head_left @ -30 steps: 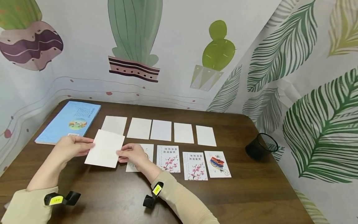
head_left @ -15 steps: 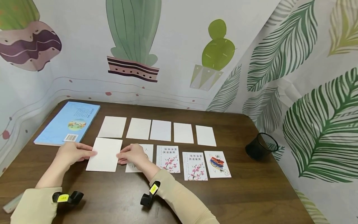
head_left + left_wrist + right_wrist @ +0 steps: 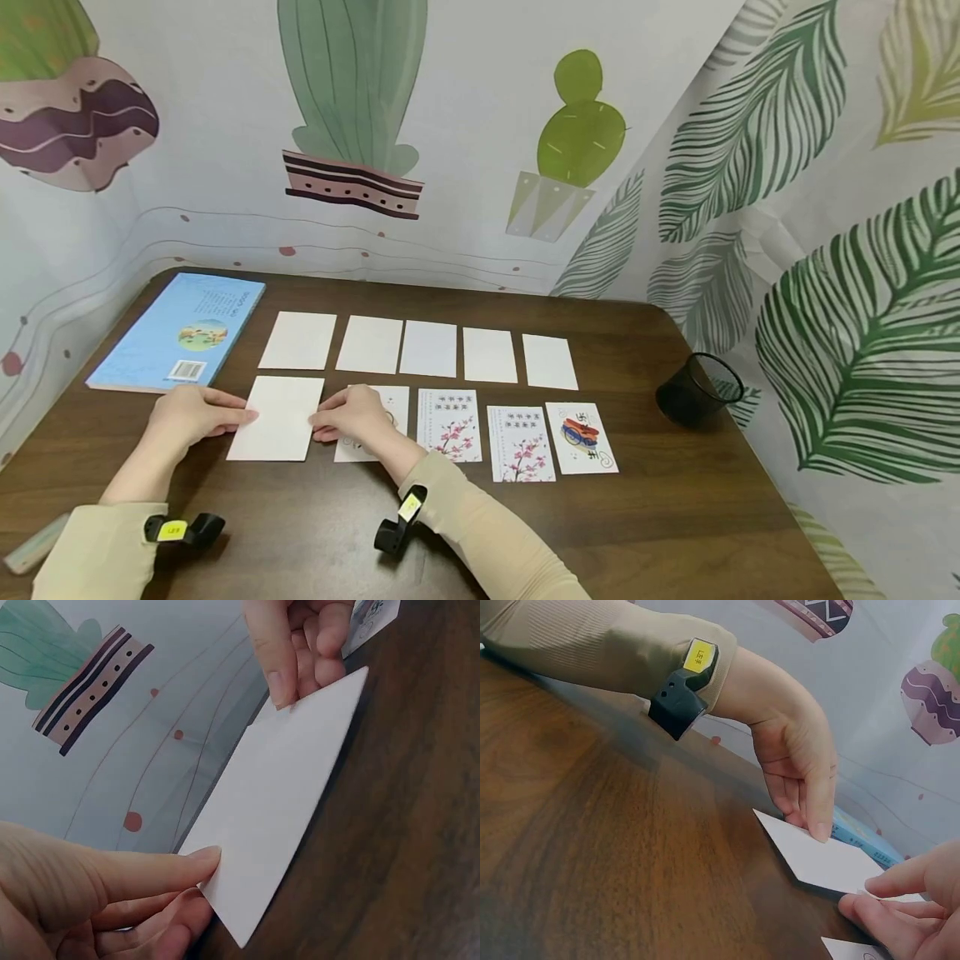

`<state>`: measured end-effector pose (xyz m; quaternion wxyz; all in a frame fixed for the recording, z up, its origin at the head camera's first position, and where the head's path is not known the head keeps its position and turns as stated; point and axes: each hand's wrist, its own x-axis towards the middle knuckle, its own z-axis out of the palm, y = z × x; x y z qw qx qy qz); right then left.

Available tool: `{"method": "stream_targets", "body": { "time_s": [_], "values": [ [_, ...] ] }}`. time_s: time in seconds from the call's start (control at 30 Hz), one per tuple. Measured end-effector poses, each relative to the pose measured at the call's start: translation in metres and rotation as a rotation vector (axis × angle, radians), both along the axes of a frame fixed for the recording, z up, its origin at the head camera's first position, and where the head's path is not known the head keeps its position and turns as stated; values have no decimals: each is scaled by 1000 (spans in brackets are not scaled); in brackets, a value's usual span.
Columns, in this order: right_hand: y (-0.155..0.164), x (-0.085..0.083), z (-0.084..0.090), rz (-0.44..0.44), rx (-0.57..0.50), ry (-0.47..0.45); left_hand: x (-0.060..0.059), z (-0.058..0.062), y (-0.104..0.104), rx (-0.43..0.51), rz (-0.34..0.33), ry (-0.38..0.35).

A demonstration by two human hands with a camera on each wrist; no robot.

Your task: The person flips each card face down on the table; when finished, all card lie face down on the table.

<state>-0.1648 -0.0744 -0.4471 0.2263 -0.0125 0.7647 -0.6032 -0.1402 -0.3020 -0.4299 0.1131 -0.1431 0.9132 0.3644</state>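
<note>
A blank white card (image 3: pixel 276 421) lies level at the left end of the front row. My left hand (image 3: pixel 193 412) pinches its left edge, thumb on top and fingers below, as the left wrist view shows. The opposite edge is pinched by my right hand (image 3: pixel 360 419). In the right wrist view the card (image 3: pixel 817 859) appears just above the table or barely on it; I cannot tell which. Under my right hand, a printed card (image 3: pixel 399 402) is partly hidden. Two blossom cards (image 3: pixel 450 425) and a colourful printed card (image 3: pixel 582 437) continue the row rightward.
Several blank white cards (image 3: pixel 427 348) form a row behind. A blue book (image 3: pixel 180 333) lies at the back left, and a black pen cup (image 3: pixel 693 392) tilts near the table's right edge. Beside my left sleeve is a pale flat object (image 3: pixel 33 546), partly covered.
The card in my hands has come down from a tilted pose to nearly flat, slightly nearer me, uncovering the blank card behind it. Both hands keep their grip.
</note>
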Motion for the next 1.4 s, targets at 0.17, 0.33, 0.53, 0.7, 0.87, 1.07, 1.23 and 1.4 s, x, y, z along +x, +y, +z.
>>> {"method": "stream_targets", "body": {
  "time_s": [0.17,0.33,0.53,0.7,0.87,1.07,1.23,1.4],
  "values": [
    [2,0,1,16,28,23,0,0,-1,-17,-10,3],
    [3,0,2,24,34,35,1,1,0,-16,-4,3],
    [3,1,0,28,40,42,2,3,0,-29,-3,-5],
    [5,1,2,24,34,49,2,4,-1,-50,-20,-4],
    [14,1,6,21,-49,32,3,6,-1,-54,-25,-3],
    [46,-3,12,44,-79,84,2,4,5,-3,-42,49],
    [80,-8,16,42,45,177,0,-1,34,54,-132,165],
    [108,-11,20,37,101,208,-1,1,69,82,-233,270]
  ]
}}
